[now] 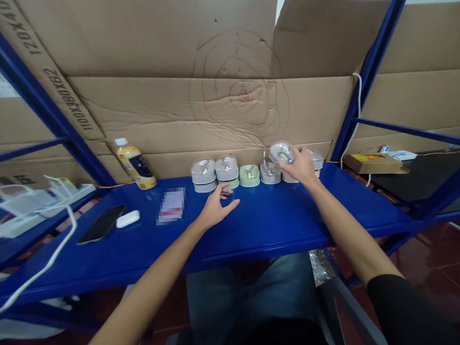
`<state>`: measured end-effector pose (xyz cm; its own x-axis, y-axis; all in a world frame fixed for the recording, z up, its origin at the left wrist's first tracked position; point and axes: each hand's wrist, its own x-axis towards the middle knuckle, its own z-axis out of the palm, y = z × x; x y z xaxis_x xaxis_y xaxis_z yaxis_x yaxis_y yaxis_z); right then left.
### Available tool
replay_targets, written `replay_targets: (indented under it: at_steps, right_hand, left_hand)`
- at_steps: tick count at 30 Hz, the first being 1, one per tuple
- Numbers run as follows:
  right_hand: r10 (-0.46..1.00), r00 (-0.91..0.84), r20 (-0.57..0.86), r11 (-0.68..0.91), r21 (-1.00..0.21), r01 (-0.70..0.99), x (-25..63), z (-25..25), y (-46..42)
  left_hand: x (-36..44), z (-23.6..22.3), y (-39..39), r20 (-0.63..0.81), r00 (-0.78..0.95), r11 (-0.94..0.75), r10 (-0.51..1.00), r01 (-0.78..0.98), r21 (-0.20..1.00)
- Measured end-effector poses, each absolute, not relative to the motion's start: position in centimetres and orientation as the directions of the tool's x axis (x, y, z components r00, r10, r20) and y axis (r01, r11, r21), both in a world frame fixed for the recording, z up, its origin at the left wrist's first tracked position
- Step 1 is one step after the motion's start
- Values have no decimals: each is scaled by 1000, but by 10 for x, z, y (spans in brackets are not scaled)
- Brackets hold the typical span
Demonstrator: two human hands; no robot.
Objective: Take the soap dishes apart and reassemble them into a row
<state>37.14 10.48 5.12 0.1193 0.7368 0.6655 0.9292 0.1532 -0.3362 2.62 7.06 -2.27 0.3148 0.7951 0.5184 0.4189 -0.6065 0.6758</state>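
Observation:
A row of small rounded cases with clear lids stands along the back of the blue table. My right hand [302,165] grips one grey clear-lidded case [281,152], tilted and raised above the row. Below it sit a grey case [270,173] and a pinkish case [289,177]. My left hand [217,206] is open over the table with fingers apart, in front of the left stacks. Two stacked pairs stand behind it: one with a grey case [203,171] on top, another with a grey case [226,168] over a green one. Between stands a single green case [249,176].
A yellow bottle [136,164], a phone [102,224], a white earbud case [128,219] and a blurred-out phone-sized item [171,205] are on the left. Blue posts flank the table [257,228], with cardboard [162,109] behind. An opened carton [375,163] lies at right.

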Motion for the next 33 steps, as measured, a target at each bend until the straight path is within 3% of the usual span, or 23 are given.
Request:
replay_targets:
  at_steps: [5, 12, 16, 19, 23, 28, 33]
  right_hand:
    - [738, 237, 632, -143, -197, 970, 377, 40, 131]
    - [726, 277, 630, -221, -169, 961, 372, 17, 143]
    - [692, 175, 700, -126, -122, 985, 368, 23, 135]
    - [696, -49, 716, 88, -17, 996, 340, 28, 125]
    - [765, -377, 522, 393, 85, 916, 277, 19, 118]
    - [868, -361, 342, 363, 59, 930, 238, 1, 108]
    - [848, -321, 422, 351, 9, 936, 242, 16, 67]
  left_hand:
    - [26, -23, 70, 496, 341, -602, 798, 473, 643]
    - [25, -21, 68, 458, 373, -590, 807, 518, 619]
    - [26, -24, 70, 456, 388, -598, 801, 520, 610]
    - [26, -26, 71, 461, 394, -606, 795, 515, 606]
    - [26, -26, 71, 472, 390, -612, 790, 518, 597]
    - [25, -26, 70, 479, 400, -623, 782, 516, 588]
    - [27, -24, 70, 512, 383, -638, 769, 506, 580]
